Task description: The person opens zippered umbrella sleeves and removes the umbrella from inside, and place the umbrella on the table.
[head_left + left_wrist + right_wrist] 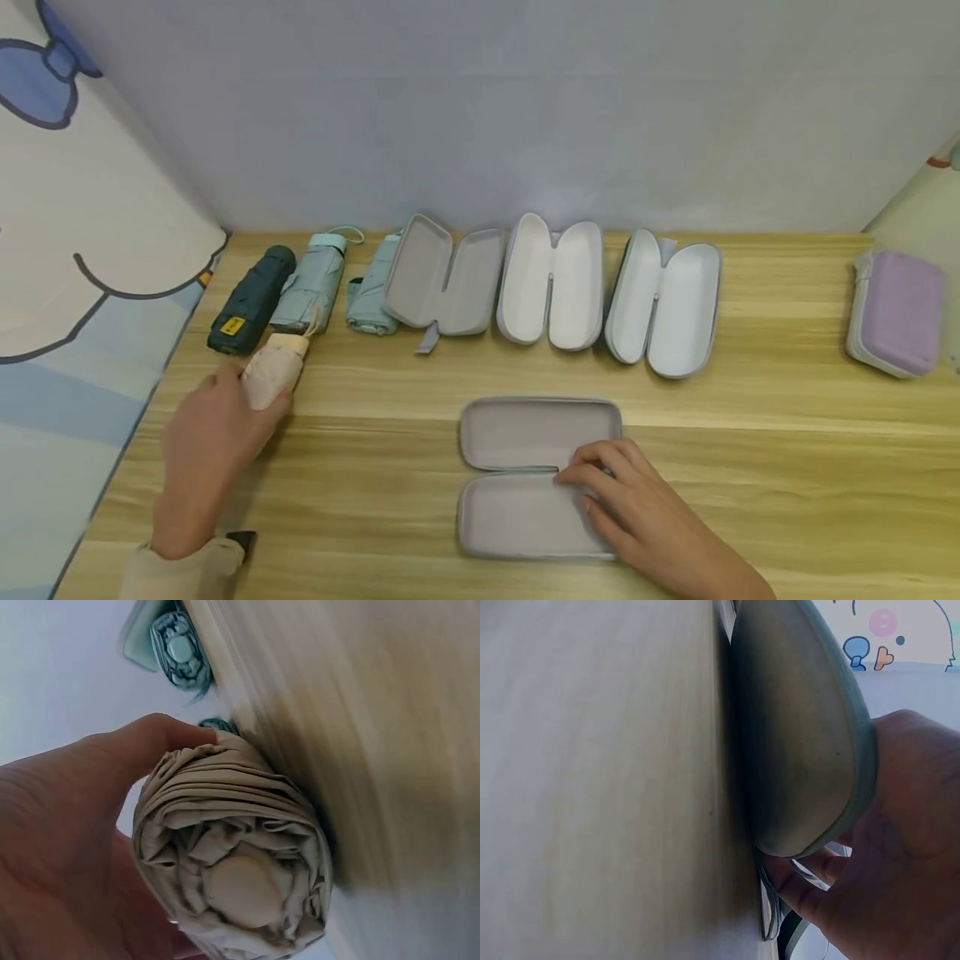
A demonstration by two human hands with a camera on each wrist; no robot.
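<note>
My left hand (221, 425) grips a beige folded umbrella (273, 367) at the left of the table, its cream end and wrist loop pointing away. In the left wrist view, the thumb lies along the umbrella's rolled cloth (240, 787). My right hand (626, 496) rests over the right end of an open grey hard case (517, 512), fingertips near the seam between its halves. The right wrist view shows the case's rounded outer shell (802, 735) close against the tabletop, with part of the fingers hidden behind it.
Beyond the left hand lie a dark green umbrella (251, 300) and a pale teal umbrella (311, 283). Another teal umbrella (372, 292) lies beside an open grey case (468, 283). Two open white-lined cases (525, 283) stand further right. A closed lilac case (903, 312) is at far right.
</note>
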